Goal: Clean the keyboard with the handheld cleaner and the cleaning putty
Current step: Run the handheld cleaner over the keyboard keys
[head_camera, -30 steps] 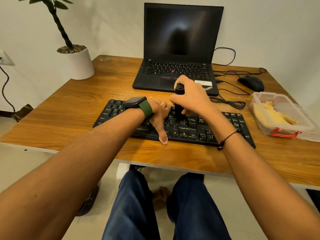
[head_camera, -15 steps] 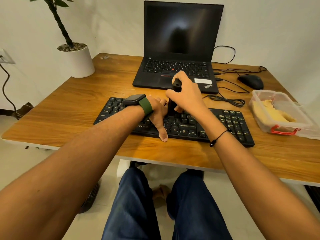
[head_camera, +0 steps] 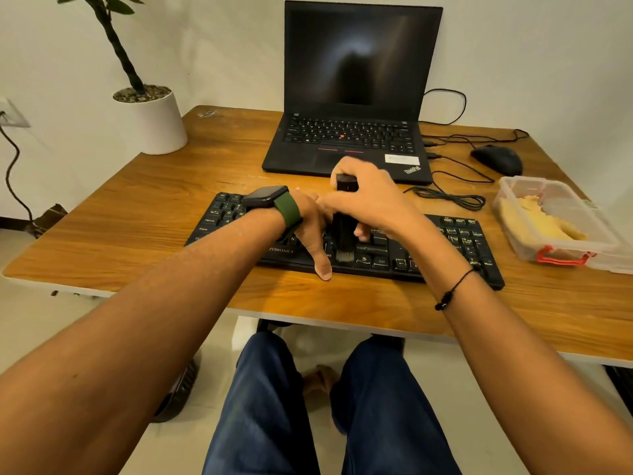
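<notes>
A home desk workspace.
An open black laptop [head_camera: 352,108] stands at the wooden tabletop's [head_camera: 144,207] far edge, a white potted plant [head_camera: 150,121] at its far-left corner, against plain white walls.

The cleaner [head_camera: 344,234] is standing on the keyboard [head_camera: 455,241], between the left hand's [head_camera: 310,222] fingers and the right hand's [head_camera: 368,198] fingers. Behind the fingers the laptop [head_camera: 346,142] is sitting; right of them, the putty [head_camera: 541,222] is lying in the box [head_camera: 527,190].
</notes>
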